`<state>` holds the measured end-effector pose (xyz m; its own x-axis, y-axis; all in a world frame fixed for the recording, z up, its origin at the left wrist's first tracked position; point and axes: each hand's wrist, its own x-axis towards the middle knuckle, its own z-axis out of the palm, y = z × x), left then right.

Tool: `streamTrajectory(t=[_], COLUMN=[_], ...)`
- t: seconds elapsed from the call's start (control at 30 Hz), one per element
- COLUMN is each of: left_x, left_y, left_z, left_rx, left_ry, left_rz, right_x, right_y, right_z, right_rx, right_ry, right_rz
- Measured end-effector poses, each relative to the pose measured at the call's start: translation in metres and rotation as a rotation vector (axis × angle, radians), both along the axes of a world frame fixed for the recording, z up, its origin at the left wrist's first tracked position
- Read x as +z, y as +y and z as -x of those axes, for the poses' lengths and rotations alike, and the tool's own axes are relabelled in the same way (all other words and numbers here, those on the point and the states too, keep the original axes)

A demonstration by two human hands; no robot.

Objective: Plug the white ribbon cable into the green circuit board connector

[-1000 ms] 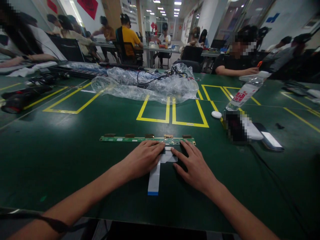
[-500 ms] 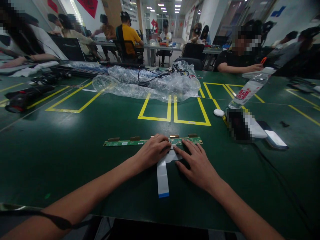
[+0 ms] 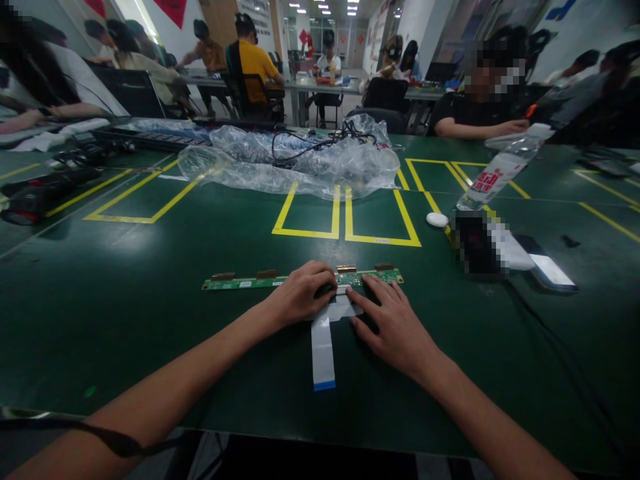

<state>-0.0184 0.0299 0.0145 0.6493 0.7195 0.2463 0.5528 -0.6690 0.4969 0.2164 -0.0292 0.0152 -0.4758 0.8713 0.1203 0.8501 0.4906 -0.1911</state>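
Observation:
A long, narrow green circuit board (image 3: pixel 245 284) lies across the table in front of me, with brown tabs along its far edge. From its near side a white flat ribbon cable (image 3: pixel 323 350) runs toward me and ends in a blue strip. My left hand (image 3: pixel 303 293) is curled over the board's near edge, thumb and fingers closed at the cable's upper end; the exact contact is hidden. With fingers spread, my right hand (image 3: pixel 395 323) rests on the board's right part, its index fingertip at the white connector (image 3: pixel 343 290). A whitish, partly see-through piece (image 3: pixel 350 308) lies between the hands.
Crumpled clear plastic wrap (image 3: pixel 300 173) with black cables spreads along the table's far side. At right are a tilted water bottle (image 3: pixel 505 170), a white round case (image 3: pixel 437 219) and a phone (image 3: pixel 550 267). Yellow tape marks the green tabletop (image 3: pixel 240 240). People sit around.
My view has shifted slightly. My left fingers are a little more curled and farther from my right index finger, showing more of the connector. The right hand stays on the board.

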Motion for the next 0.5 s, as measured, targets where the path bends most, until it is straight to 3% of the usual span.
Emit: streamTrajectory(t=[0.5], left_x=[-0.006], left_y=[0.0021], left_z=[-0.0033], left_rx=[0.002], left_ry=[-0.062], left_rz=[-0.014], right_x=[0.0014], right_y=[0.0002], right_z=[0.004], right_rx=[-0.023], right_ry=[-0.05], right_rz=[-0.015])
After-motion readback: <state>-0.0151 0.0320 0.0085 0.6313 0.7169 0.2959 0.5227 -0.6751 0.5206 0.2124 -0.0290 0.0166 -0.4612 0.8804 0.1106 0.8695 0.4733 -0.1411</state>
